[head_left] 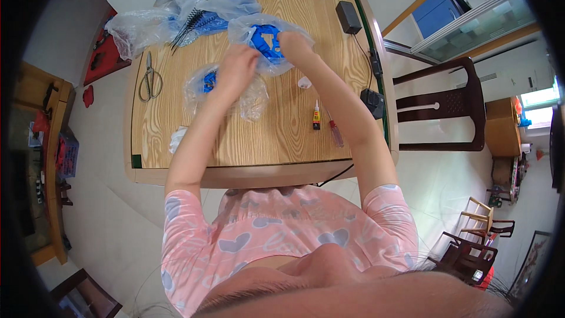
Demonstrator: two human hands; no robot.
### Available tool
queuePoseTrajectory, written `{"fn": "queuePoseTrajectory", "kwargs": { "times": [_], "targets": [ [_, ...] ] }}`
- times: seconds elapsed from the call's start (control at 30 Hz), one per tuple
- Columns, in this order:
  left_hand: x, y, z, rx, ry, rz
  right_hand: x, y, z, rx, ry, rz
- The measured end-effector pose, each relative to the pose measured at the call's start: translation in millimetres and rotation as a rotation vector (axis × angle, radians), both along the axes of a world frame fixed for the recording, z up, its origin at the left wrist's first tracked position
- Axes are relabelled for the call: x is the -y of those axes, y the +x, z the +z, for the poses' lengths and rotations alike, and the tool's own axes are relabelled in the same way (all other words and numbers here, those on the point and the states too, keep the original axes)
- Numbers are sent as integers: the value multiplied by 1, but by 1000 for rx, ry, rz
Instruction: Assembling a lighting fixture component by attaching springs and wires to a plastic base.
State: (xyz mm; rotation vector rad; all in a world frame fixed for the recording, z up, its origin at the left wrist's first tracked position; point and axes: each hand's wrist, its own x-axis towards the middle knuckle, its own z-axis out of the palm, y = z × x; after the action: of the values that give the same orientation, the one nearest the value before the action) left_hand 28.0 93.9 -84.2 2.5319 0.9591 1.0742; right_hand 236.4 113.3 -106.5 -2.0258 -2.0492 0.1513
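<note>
Wooden table (282,135), light grain, rounded corners, seen from above; both of the person's forearms reach over it from the lower edge.

Left hand (238,68): grip closed on the near edge of a clear plastic bag (250,26); right hand (294,44): grip pinched on the same bag's right side, fingers curled over it; blue plastic part (268,38) inside that bag, between the two hands, at the table's middle toward the far side.

Second clear bag (250,103) with a small blue piece (209,79) lying just beside and under the left wrist; heap of crumpled clear and blue bags (194,0) at the far left corner; scissors (150,79) near the left edge; small glue bottle (316,116) and red-handled screwdriver (335,132) side by side near the right forearm; black adapter (348,16) and cable along the right edge; dark wooden chair (447,106) to the right of the table.
</note>
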Motion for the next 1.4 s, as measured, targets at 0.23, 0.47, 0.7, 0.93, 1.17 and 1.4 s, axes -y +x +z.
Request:
{"fn": "queuePoseTrajectory", "kwargs": {
  "times": [0.23,0.47,0.7,0.93,1.17,1.4],
  "targets": [
    [-52,57,-37,-361,-241,24,-17,-11,-6,133,-62,-73],
    [-56,63,-52,-384,-271,8,22,19,56,-596,16,-61],
    [-63,68,-51,-614,-120,-85,82,34,74,-1018,-47,-22],
    [-53,77,-46,-702,-185,28,219,-5,11,-1229,-125,-161],
    [-55,89,-53,-620,-72,166,273,-54,-69,-1320,25,-339],
    [-71,83,-69,-486,-266,123,271,-64,-67,-859,315,-239]
  ]
}}
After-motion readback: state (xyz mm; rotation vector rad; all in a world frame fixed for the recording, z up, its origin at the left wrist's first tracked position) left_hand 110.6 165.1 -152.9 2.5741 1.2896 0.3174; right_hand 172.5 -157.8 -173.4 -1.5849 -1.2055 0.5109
